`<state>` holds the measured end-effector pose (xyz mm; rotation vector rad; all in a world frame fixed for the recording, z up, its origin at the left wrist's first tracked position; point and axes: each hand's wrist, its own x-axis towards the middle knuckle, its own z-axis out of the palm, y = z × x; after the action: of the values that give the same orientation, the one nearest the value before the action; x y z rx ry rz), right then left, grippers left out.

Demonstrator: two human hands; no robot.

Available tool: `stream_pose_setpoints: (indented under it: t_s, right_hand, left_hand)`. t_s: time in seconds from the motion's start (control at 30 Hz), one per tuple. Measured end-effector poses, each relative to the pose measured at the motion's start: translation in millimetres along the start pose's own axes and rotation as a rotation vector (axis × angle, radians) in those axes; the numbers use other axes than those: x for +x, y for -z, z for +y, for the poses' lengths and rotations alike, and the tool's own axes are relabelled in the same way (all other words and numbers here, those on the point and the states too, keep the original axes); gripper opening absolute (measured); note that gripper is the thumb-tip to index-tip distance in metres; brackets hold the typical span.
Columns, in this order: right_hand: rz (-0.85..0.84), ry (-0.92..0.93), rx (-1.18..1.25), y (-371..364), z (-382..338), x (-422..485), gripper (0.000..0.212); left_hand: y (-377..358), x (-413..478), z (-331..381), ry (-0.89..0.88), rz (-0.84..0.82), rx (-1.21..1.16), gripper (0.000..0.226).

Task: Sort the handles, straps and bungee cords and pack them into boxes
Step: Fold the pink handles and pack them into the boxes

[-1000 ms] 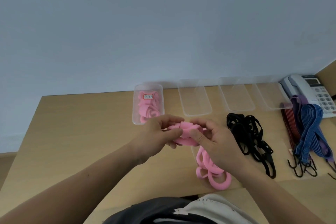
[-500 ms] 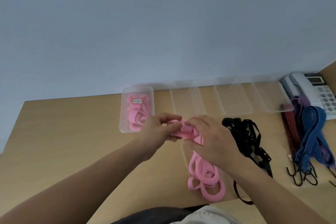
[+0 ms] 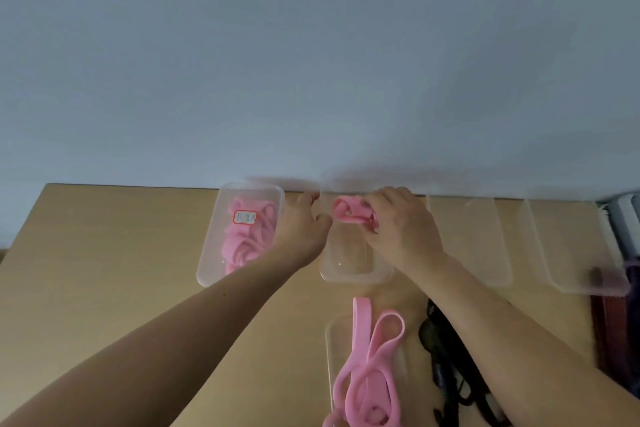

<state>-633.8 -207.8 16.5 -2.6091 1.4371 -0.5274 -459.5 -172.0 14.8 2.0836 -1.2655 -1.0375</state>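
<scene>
My right hand (image 3: 398, 229) grips a folded bundle of pink strap (image 3: 349, 213) and holds it over the far end of a clear box (image 3: 346, 274), the second in a row by the wall. My left hand (image 3: 301, 229) hovers beside the bundle, fingers curled, between that box and the labelled clear box (image 3: 211, 253) that holds more pink straps (image 3: 242, 243). Loose pink straps (image 3: 367, 367) lie on a clear lid near me. Black cords (image 3: 446, 350) lie to their right, partly hidden by my right forearm.
Two more clear boxes (image 3: 491, 267) (image 3: 581, 274) stand along the wall to the right. Dark red and purple cords (image 3: 613, 329) sit at the right edge, with a phone's corner (image 3: 623, 215) behind. The wooden table (image 3: 104, 270) reaches left to its edge.
Both hands moved away from me, from over the loose pile to the row of boxes. The pink bundle went with the right hand; the left hand's grip on it has loosened.
</scene>
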Motion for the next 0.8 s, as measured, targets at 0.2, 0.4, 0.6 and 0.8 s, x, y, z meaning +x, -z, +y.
stream_pose_setpoints:
  t_s: [0.2,0.4,0.6,0.8]
  right_hand:
    - [-0.170,0.044,-0.107,-23.1,9.1,20.9,0.020]
    - [-0.203,0.067,-0.240,-28.7,4.3,30.9,0.018]
    - [-0.181,0.077,-0.321,-29.4,3.2,25.0,0.023]
    - [-0.223,0.035,-0.283,-26.2,3.0,17.8,0.028]
  left_hand:
    - [-15.8,9.4,-13.8,-0.068,-0.019,0.157,0.068]
    - [-18.0,11.0,-15.8,-0.116,0.006,0.166,0.071]
    - [-16.5,11.3,-16.2,-0.132,-0.006,0.161,0.069]
    - [-17.0,13.6,-15.9,-0.144,-0.024,0.166,0.068]
